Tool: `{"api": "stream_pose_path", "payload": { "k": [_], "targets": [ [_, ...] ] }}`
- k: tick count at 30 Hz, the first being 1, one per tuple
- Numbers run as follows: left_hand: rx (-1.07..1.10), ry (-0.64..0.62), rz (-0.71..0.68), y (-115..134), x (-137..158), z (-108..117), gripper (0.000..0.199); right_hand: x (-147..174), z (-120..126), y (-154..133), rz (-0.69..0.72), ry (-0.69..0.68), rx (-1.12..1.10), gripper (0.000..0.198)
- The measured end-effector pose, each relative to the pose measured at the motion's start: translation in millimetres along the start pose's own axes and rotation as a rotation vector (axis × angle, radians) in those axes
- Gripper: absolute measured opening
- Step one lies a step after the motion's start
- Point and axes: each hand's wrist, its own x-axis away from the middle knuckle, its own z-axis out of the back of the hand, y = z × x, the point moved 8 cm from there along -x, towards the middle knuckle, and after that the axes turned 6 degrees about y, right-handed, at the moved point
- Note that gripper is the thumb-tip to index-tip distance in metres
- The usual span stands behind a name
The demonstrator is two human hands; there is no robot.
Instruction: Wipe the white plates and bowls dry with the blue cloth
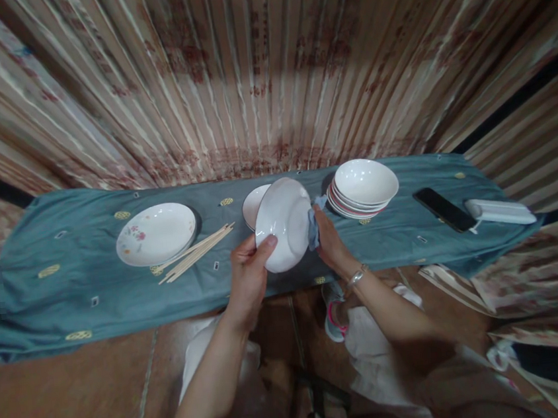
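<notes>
A white bowl (281,229) is tilted on its side above the middle of the table, its outer wall and foot ring towards me. My left hand (252,265) grips its left rim, thumb on the outside. In my right hand (329,240) is a bluish-grey cloth (313,228), pressed against the bowl's right side near the base. Partly hidden behind the held bowl, another white bowl (255,205) rests on the tablecloth. To the right of my right hand stands a stack of white bowls (366,183), some with red rims.
On the left lie an oval floral plate (157,235) and several wooden chopsticks (198,252). A black phone (443,209) and a white device (501,211) lie at the right end of the green tablecloth (110,306). Pleated curtains (254,72) hang directly behind.
</notes>
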Motion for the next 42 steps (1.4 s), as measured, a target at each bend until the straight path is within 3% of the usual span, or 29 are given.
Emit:
{"api": "stream_pose_path", "payload": {
  "k": [3, 6, 11, 19, 29, 36, 42],
  "targets": [
    [0.001, -0.037, 0.021, -1.0, -0.3, -3.9, 0.039, -0.3, 2.5, 0.9, -0.052, 0.011, 0.013, 0.056],
    [-0.019, -0.079, 0.049, -3.3, 1.9, -6.8, 0.052, -1.1, 2.1, -9.0, -0.011, -0.029, 0.038, 0.054],
    [-0.036, -0.084, 0.111, -10.6, 4.6, -3.5, 0.042, -1.0, 3.2, -30.8, 0.099, -0.059, 0.213, 0.047],
    [0.012, -0.013, 0.208, -22.9, -3.7, 11.7, 0.046, 2.1, 2.0, -43.8, 0.259, -0.145, 0.340, 0.045],
    [-0.123, -0.232, 0.173, -16.1, 4.4, -5.5, 0.037, 12.6, -2.7, -61.7, 0.394, -0.270, 0.440, 0.047],
    [-0.135, -0.252, 0.130, -19.6, 5.7, -7.6, 0.035, 42.0, -19.2, -83.3, 0.578, -0.397, 0.467, 0.052],
    [-0.178, -0.294, 0.103, -22.1, 7.5, -8.0, 0.032, 35.0, -18.5, -80.4, 0.541, -0.356, 0.447, 0.051]
  ]
}}
